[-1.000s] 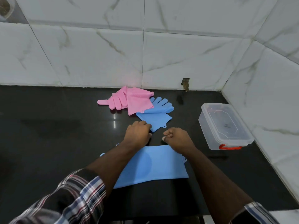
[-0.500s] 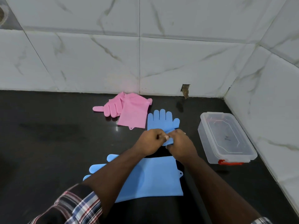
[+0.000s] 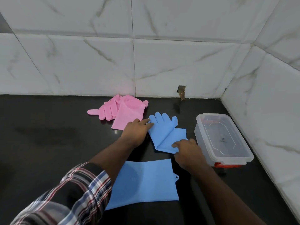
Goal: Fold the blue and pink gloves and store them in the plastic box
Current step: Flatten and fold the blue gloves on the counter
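A blue glove (image 3: 164,127) lies on the black counter with its fingers pointing to the wall and its cuff half folded over. My left hand (image 3: 138,130) lies flat, fingertips pressing the glove's left edge. My right hand (image 3: 186,148) pinches the folded cuff at the glove's near end. A second blue glove (image 3: 146,182) lies flat nearer to me, partly under my left forearm. Two pink gloves (image 3: 123,111) lie overlapped by the back wall. The clear plastic box (image 3: 203,127) with a red latch stands to the right, its lid on.
White marble-tiled walls close the counter at the back and on the right, just beyond the box. A small hole (image 3: 181,91) shows in the back wall at counter level. My checked sleeve (image 3: 73,192) covers the lower left.
Both hands left the near blue glove and took the far one. They then spread apart: the left hand to the glove's left edge, the right hand drawing the cuff towards me.
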